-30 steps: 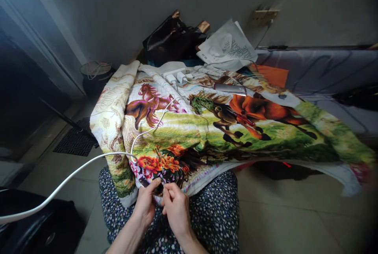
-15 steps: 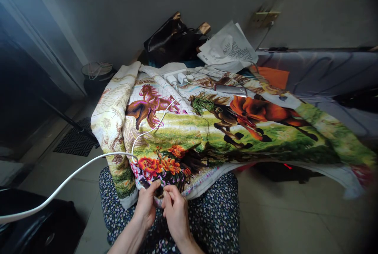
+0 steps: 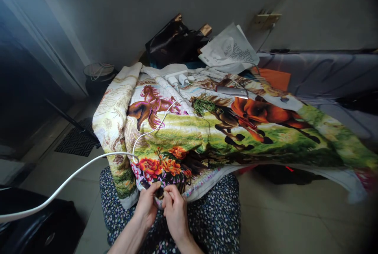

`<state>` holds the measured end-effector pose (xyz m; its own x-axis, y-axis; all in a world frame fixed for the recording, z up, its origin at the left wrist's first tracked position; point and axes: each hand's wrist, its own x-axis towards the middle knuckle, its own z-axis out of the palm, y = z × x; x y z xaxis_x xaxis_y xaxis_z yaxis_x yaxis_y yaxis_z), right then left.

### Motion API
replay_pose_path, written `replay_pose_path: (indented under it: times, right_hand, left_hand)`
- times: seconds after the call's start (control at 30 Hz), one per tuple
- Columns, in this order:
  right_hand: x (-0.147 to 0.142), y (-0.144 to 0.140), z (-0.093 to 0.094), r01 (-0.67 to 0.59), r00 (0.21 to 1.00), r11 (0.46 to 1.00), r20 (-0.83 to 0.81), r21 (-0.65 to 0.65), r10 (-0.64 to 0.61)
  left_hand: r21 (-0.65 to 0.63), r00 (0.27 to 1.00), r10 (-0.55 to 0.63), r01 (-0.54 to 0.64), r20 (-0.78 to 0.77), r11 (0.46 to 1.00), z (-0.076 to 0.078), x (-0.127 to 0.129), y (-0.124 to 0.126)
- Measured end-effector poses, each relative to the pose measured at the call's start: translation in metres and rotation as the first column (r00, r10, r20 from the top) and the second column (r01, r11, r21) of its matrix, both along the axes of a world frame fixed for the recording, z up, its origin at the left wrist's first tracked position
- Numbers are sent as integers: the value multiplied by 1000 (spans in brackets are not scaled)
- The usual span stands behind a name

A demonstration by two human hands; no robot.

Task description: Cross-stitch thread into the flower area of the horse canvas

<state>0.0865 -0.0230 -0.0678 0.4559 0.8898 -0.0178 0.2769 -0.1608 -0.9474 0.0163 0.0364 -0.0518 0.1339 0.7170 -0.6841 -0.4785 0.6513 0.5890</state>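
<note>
A large cross-stitch cloth [image 3: 177,132] with horses and flowers drapes over the surface before me and down onto my lap. My left hand [image 3: 147,203] is closed on its near edge, thumb on top beside the dark part under the orange flowers. Just right of it, my right hand [image 3: 176,208] makes a pinch close against the same edge. Whatever lies between those fingertips is too small to make out. A tangle of green thread [image 3: 203,105] rests on the cloth, and a dark red slim tool [image 3: 247,122] lies on the orange horse.
A white cable [image 3: 73,171] arcs from the left onto the cloth. Farther back are a power strip with plugs [image 3: 178,77], a phone [image 3: 232,91], a black bag [image 3: 174,43] and a pale printed bag [image 3: 228,51]. A black case [image 3: 41,222] stands lower left.
The view has shifted very slightly. Both hands stay at the cloth's near edge in almost the same pose.
</note>
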Motion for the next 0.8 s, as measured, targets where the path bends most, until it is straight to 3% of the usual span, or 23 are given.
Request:
replay_pose_path:
  times: [0.27,0.43,0.53,0.63,0.73,0.8]
  right_hand:
    - [0,4,5,2,998,1000,-70,-22,-3]
    - [13,7,18,-53,986,991,-164,-121,32]
    - [33,11,31,-70,997,993,26,-93,73]
    - [57,21,41,-130,956,991,261,-38,136]
    - [71,38,45,-316,917,946,229,-79,325]
    - [73,50,52,-349,913,934,195,-82,358]
  left_hand:
    - [0,1000,3,-3,22,1000,2,1,-1]
    - [29,996,-15,12,83,1000,13,3,-4]
    - [15,989,-44,43,142,999,18,1,-5]
    - [-29,977,-56,63,206,998,21,-2,-4]
    - [-48,974,-60,72,219,996,22,-4,-2]
    - [-38,973,-64,74,224,997,23,-2,-2]
